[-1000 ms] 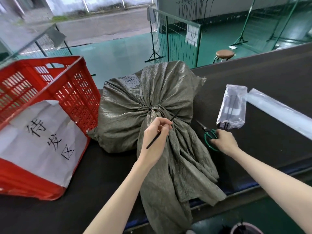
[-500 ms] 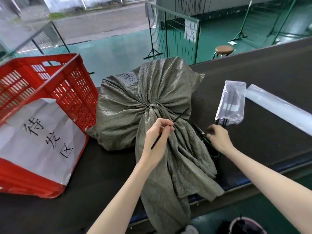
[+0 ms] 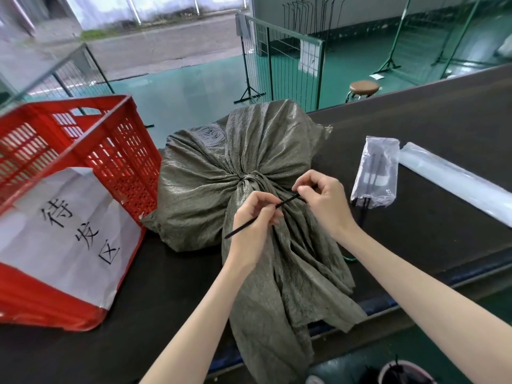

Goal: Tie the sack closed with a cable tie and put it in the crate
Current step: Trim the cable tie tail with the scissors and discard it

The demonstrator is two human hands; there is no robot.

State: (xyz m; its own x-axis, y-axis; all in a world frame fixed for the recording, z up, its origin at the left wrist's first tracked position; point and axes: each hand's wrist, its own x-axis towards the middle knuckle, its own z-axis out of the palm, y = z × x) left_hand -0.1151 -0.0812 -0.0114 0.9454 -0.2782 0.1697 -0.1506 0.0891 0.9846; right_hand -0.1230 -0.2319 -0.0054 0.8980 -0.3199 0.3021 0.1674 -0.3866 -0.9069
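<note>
While the sack point(image 3: 235, 173) lay on the dark surface point(image 3: 415, 245), its neck bunched, the left hand point(image 3: 253, 225) and right hand point(image 3: 324, 200) each clamped their fingers on a black cable tie point(image 3: 286, 202). The tying looked unfinished, and the red crate point(image 3: 122, 162) at nine o'clock awaited the sack.

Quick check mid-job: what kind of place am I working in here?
Probably a warehouse or parcel-dispatch hall. A long dark bench carries a woven sack beside a red crate with a paper label, and wire fence panels stand on a green painted floor.
</note>
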